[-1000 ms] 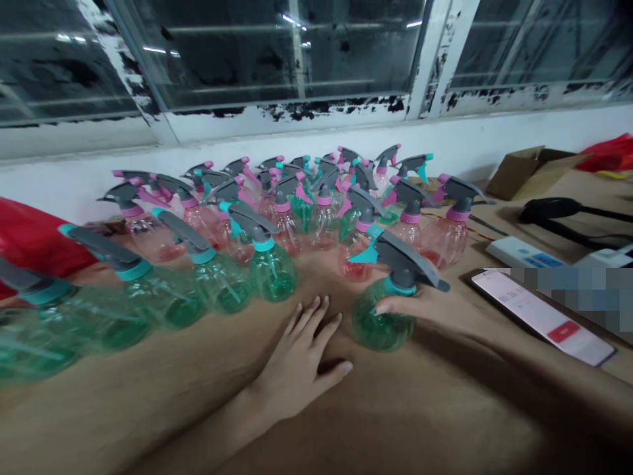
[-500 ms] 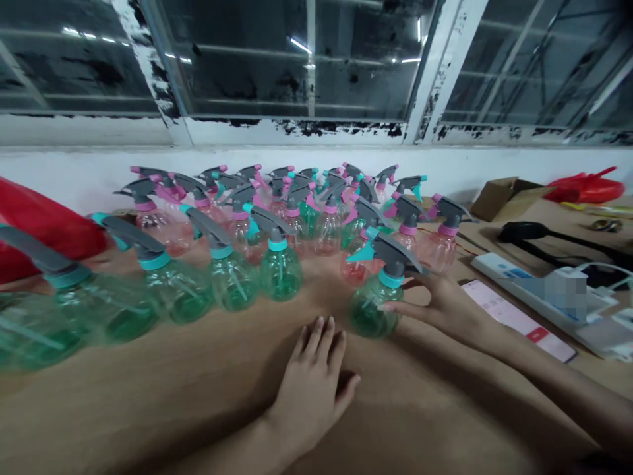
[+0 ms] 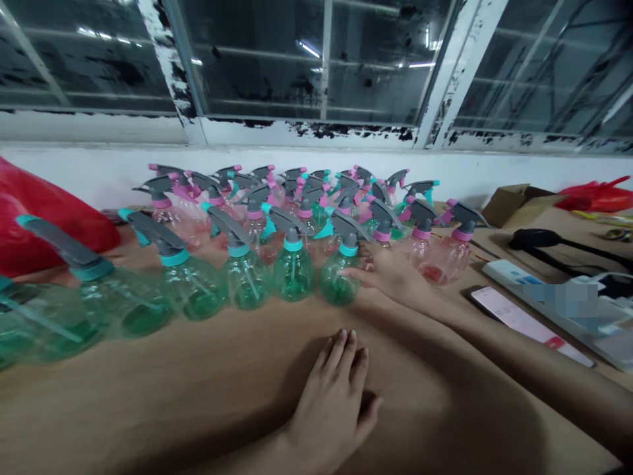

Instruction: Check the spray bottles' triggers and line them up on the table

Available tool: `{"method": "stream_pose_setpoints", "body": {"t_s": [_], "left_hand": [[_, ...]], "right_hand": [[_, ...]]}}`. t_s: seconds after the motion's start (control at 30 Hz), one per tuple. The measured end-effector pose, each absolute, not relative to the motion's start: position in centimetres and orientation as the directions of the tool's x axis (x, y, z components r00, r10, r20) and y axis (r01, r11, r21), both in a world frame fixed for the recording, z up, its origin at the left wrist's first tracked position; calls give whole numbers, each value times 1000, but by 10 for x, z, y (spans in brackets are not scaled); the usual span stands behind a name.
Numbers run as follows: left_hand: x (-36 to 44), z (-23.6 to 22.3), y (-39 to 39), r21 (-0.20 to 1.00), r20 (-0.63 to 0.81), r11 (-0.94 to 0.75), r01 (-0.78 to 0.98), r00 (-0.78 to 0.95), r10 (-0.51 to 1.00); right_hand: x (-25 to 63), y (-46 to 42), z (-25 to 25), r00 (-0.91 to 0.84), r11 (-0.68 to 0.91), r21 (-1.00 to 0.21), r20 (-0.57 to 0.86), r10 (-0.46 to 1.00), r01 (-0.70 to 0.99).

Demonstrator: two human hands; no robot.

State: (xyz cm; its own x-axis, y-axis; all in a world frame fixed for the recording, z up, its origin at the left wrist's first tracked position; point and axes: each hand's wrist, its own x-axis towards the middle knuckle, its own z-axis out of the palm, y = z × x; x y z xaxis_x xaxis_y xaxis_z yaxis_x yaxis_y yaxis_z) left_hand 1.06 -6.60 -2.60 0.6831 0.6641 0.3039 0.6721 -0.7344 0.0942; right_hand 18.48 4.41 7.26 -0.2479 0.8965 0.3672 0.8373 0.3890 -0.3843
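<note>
Holding a green spray bottle [image 3: 340, 280] just right of the centre of the frame with the right hand [image 3: 390, 270], with the thumb against the near side of the body and the fingers behind, partly out of sight; impossible to tell the firmness of this hold. Standing upright at the right end of a front row of green bottles [image 3: 195, 290], just beside the next one, with a grey trigger head and a turquoise collar and nozzle. Running on from there to the left edge of the frame, and cut off at that edge. Resting the left hand [image 3: 331, 402] palm down on the wooden table [image 3: 173, 382] at the lower centre, loosely opened out, around nothing, below the row. Crowded behind the row, across the middle of the frame, with pink bottles [image 3: 448, 258]. Bordered at the left by a red bag [image 3: 49, 218], at the right by a slanted phone [image 3: 529, 326] with a lit screen, and toward the upper right by a cardboard box [image 3: 514, 206]. Backed by a white wall [image 3: 494, 168] and, along the top, by dark window panes [image 3: 267, 72].
</note>
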Motion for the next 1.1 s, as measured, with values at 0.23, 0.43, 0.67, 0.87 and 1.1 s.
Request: {"method": "stream_pose_setpoints", "body": {"t_s": [0.23, 0.43, 0.67, 0.87, 1.1], "left_hand": [[9, -27, -65, 94, 317, -741, 665, 685, 656], [9, -28, -64, 64, 332, -747, 662, 692, 642], [7, -25, -62, -4, 339, -760, 650, 716, 610], [7, -21, -58, -18, 356, -762, 647, 716, 600], [8, -18, -55, 8, 394, -755, 655, 692, 605]], "right_hand": [[174, 65, 71, -224, 370, -371, 379, 898, 852], [172, 69, 71, -199, 368, -421, 392, 898, 829], [211, 33, 78, -178, 418, -576, 426, 887, 702], [257, 26, 71, -41, 320, -569, 448, 893, 758], [253, 48, 61, 11, 293, -536, 492, 870, 792]]}}
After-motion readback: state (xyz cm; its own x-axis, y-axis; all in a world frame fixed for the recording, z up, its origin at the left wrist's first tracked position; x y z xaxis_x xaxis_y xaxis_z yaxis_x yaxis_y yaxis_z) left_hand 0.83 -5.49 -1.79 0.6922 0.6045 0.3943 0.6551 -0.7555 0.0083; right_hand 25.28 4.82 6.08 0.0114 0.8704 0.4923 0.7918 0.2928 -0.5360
